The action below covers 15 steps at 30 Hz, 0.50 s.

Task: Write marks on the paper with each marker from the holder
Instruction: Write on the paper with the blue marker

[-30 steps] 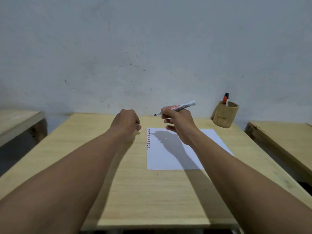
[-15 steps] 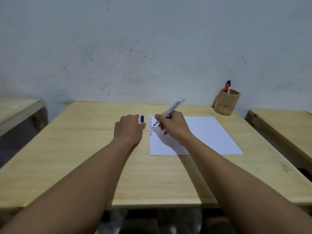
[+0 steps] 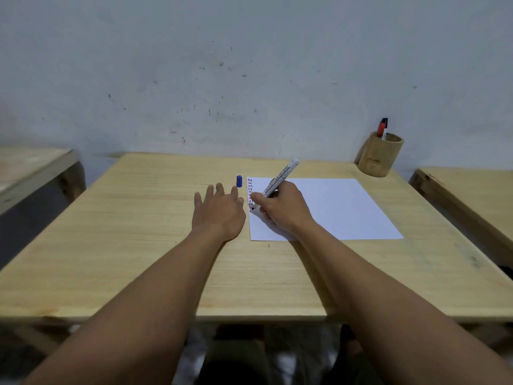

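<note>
A white sheet of paper point(image 3: 333, 209) lies on the wooden table point(image 3: 138, 245), with short red and blue marks in a column along its left edge. My right hand point(image 3: 283, 209) grips a white marker point(image 3: 279, 180), tip down on the paper at the lower end of that column. My left hand point(image 3: 218, 209) rests flat on the table just left of the paper, fingers spread. A blue marker cap point(image 3: 239, 181) stands on the table beyond my left fingertips. The wooden holder point(image 3: 379, 155) at the back right contains a red-capped marker point(image 3: 381, 129) and a black-capped one.
A grey wall rises right behind the table. Other wooden tables point(image 3: 472, 190) stand to the right and to the left point(image 3: 30, 165), separated by narrow gaps.
My right hand brought the marker down from the air onto the paper's left edge. My left hand opened from a fist and lies flat, and the blue cap stands on the table.
</note>
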Each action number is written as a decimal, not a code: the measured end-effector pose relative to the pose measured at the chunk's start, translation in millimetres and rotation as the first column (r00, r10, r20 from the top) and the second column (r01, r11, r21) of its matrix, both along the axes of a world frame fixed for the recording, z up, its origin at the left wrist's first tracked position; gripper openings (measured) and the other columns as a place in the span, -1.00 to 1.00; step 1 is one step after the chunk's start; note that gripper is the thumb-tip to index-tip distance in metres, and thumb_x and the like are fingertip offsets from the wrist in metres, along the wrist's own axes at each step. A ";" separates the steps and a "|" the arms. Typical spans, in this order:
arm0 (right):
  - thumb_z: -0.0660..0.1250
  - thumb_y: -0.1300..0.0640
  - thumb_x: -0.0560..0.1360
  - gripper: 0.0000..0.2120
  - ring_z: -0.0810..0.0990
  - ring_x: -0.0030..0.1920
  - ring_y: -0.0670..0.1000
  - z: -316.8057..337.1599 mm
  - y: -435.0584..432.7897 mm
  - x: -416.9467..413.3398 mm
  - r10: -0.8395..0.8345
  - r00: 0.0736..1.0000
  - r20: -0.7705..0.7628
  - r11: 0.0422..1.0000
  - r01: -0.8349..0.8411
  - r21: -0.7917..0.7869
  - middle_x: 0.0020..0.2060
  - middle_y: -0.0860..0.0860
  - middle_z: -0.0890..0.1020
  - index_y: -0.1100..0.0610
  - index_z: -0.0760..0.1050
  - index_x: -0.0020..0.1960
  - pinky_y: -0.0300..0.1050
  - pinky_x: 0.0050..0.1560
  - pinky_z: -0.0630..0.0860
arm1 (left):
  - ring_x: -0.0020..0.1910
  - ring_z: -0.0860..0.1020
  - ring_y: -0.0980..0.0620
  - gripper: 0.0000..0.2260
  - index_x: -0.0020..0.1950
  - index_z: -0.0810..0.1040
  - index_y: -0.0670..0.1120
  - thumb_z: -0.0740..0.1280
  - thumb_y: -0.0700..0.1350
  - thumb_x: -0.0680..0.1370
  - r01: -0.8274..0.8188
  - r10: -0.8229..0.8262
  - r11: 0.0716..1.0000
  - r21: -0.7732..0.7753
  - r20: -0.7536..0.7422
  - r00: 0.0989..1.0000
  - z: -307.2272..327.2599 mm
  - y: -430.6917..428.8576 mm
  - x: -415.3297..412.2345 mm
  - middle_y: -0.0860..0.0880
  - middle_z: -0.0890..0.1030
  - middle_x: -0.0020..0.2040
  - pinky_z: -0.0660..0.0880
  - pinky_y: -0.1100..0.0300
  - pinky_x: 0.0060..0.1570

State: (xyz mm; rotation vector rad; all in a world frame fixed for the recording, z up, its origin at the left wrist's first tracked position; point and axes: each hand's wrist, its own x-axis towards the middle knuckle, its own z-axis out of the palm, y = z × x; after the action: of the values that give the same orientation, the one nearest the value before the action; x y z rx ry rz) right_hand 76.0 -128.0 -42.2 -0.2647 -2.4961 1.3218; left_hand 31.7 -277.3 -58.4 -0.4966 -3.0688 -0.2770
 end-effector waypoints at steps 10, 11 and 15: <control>0.46 0.05 0.47 -0.73 0.59 -0.43 -0.04 -5.5 -0.3 -4.0 0.022 1.000 -0.006 0.999 -0.022 -0.040 -0.45 -0.01 0.63 0.12 0.47 -0.31 -0.14 -0.35 0.49 | 0.62 0.00 -0.15 -0.50 0.64 0.09 0.01 -0.06 0.01 0.68 -0.006 0.006 1.000 -0.007 0.000 1.000 0.3 -0.4 -3.8 -0.14 0.09 0.64 -0.05 -0.20 0.54; 0.46 0.06 0.48 -0.73 0.59 -0.44 -0.03 -6.5 -0.2 -5.0 0.023 1.000 -0.006 0.998 -0.023 -0.053 -0.46 -0.01 0.63 0.13 0.48 -0.31 -0.13 -0.35 0.50 | 0.62 0.00 -0.15 -0.50 0.64 0.09 0.01 -0.05 0.01 0.68 -0.005 0.005 1.000 -0.008 0.000 1.000 0.4 -0.5 -3.6 -0.14 0.10 0.64 -0.04 -0.20 0.53; 0.46 0.07 0.47 -0.73 0.58 -0.42 -0.02 -7.0 -0.1 -6.5 0.021 1.000 -0.005 0.999 -0.021 -0.048 -0.45 -0.01 0.61 0.13 0.47 -0.32 -0.10 -0.34 0.50 | 0.62 -0.01 -0.16 -0.50 0.64 0.09 0.00 -0.04 0.01 0.68 0.003 -0.003 1.000 0.002 0.007 1.000 1.6 -1.0 -1.9 -0.15 0.09 0.64 -0.05 -0.20 0.53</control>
State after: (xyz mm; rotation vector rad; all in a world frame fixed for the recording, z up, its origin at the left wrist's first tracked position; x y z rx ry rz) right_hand 69.6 -128.1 -49.2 -0.2461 -2.4725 1.3904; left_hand 29.8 -278.4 -56.8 -0.5015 -3.0747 -0.2830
